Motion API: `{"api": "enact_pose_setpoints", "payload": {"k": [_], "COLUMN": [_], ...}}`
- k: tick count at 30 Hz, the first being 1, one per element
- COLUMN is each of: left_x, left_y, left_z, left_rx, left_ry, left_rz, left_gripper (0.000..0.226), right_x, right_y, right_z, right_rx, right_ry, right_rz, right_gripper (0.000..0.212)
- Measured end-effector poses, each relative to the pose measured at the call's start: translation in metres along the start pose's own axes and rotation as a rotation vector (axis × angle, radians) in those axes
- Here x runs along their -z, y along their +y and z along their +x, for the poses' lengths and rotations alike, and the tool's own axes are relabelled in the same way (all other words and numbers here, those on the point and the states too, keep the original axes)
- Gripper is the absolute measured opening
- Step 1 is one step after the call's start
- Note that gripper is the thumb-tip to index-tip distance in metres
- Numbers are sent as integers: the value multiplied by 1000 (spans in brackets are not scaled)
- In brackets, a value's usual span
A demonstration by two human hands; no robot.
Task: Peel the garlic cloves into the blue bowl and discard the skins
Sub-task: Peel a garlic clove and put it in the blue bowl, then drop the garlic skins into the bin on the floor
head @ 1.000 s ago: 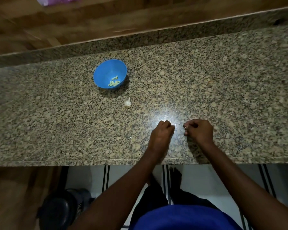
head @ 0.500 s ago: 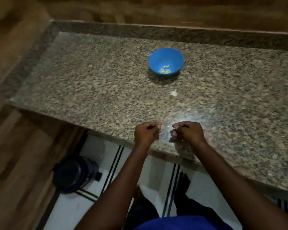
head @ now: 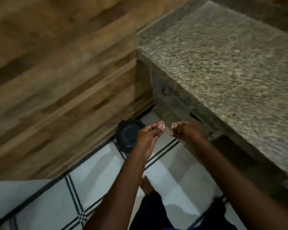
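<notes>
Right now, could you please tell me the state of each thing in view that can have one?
Left hand: fingers pinched on pale skin bits, above the floor.
Right hand: curled, pinching a pale bit.
Black bin: on the floor, below the left hand.
Countertop: blurred; bowl not in view.

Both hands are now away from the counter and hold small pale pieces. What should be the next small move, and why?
Probably carry the left hand a little further, over the black bin on the floor, and let go there. Its fingertips pinch pale bits that look like skin, and the bin sits just beside it. The right hand also pinches something pale; the blur hides what.
</notes>
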State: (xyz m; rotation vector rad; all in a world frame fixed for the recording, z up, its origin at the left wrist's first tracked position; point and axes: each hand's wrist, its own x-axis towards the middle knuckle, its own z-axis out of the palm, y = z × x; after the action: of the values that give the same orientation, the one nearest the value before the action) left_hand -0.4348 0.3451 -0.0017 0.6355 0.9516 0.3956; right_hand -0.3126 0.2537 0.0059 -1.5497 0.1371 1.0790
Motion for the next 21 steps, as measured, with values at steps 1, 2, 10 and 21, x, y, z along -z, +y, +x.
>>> {"api": "enact_pose_setpoints", "payload": {"k": [1,2,10,21], "left_x": [24,48,178,295], "left_y": [14,28,80,21], "left_z": [9,18,75,196], "left_rx": [-3,-2,-2,170], "left_ry": [23,47,226,341], "left_rz": [-6,-13,-124,-186], "left_gripper": [18,21,17,16], "right_x": [-30,-57,-197,-269], "right_y": [2,5,49,151], "right_z": [8,16,86,218], "right_rx": [-41,-79,-244,-478], "right_ry": [-37,-71,-157,-84], "right_rz": [2,3,-122,-301], "right_gripper": [11,15,8,12]}}
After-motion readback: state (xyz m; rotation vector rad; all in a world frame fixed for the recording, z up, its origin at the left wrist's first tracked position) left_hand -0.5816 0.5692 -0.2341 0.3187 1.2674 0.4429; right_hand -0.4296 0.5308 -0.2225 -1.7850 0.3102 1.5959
